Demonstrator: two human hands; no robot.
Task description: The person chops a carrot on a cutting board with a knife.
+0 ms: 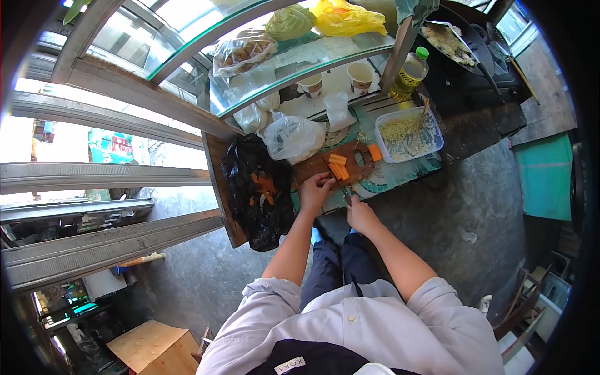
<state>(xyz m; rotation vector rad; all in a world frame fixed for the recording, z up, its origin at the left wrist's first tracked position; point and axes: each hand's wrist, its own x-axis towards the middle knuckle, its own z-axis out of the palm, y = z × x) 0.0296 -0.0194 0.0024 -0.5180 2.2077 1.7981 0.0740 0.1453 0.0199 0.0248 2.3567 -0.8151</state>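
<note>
On a brown wooden cutting board [309,167] lie orange carrot sticks [338,167], with a larger carrot piece [375,152] at the board's right end. My left hand [315,192] rests on the board's near left part, fingers bent together beside the sticks; whatever is under the fingertips is hidden. My right hand [362,215] is closed round the handle of a knife [348,197]. Its blade points away from me, toward the carrot sticks and close to my left fingertips. Left of the board, a black plastic bag [247,164] has orange peelings [265,185] on it.
A plastic tub [409,158] of chopped pale food stands right of the board, near an oil bottle [410,74]. White plastic bags [294,137] lie behind the board. A glass cabinet [300,59] overhangs the far side, with paper cups [360,76]. A large pan [453,47] sits far right.
</note>
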